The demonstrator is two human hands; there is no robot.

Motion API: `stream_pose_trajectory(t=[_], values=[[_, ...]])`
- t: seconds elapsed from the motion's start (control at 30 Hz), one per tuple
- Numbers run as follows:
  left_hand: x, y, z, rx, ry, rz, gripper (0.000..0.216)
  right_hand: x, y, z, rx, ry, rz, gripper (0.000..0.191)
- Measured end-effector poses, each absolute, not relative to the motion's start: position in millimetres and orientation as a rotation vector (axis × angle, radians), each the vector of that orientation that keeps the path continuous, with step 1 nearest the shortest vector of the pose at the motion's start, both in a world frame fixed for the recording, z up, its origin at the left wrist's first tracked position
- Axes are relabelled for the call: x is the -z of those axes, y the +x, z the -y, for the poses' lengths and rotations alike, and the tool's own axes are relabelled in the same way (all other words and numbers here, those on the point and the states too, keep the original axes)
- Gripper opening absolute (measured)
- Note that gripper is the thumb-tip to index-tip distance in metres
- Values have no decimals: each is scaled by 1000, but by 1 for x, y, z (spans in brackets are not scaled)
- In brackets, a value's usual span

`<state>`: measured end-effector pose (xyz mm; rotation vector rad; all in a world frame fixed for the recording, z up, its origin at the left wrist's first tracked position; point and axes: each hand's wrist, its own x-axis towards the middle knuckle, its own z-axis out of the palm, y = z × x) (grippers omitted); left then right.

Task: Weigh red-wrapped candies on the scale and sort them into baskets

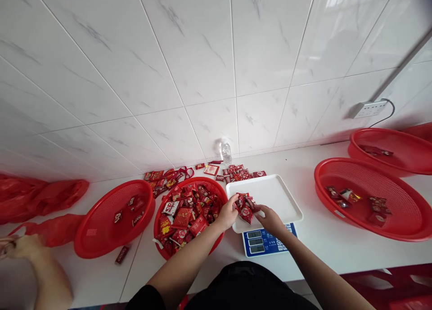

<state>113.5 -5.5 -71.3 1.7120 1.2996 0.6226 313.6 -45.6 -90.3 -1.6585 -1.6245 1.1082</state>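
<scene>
A cluster of small red wrapped candy packets lies between my two hands at the left part of the white tray, which sits on a blue weighing scale. My left hand closes on the cluster's left side. On the other side my right hand grips packets at the right edge with its thumb and fingers. Whether the packets rest on the tray or are lifted slightly I cannot tell. Just left of the scale, a red basket is heaped with mixed red packets, partly hidden behind my left forearm.
Loose packets and a clear plastic bottle lie along the wall. Red baskets with a few packets stand left and right, another farther back. One packet lies near the front. A co-worker's arm shows at far left.
</scene>
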Motion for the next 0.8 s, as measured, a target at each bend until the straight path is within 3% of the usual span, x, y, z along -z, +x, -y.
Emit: stream_pose_trajectory(t=[0.13, 0.23, 0.43, 0.67, 0.8], values=[[70, 83, -5, -702, 1837, -1686, 50, 88, 316, 55, -1073, -1681, 1647, 31], [77, 53, -23, -359, 1910, -1954, 46, 89, 320, 66, -1120, -1753, 1604, 34], [100, 26, -45, -36, 1960, -1863, 48, 91, 324, 82, -1201, -1835, 1595, 37], [96, 26, -42, -44, 2005, -1816, 12, 88, 324, 87, -1211, -1774, 1568, 35], [88, 20, -32, -107, 1986, -1793, 4, 86, 321, 90, -1247, -1765, 1577, 35]])
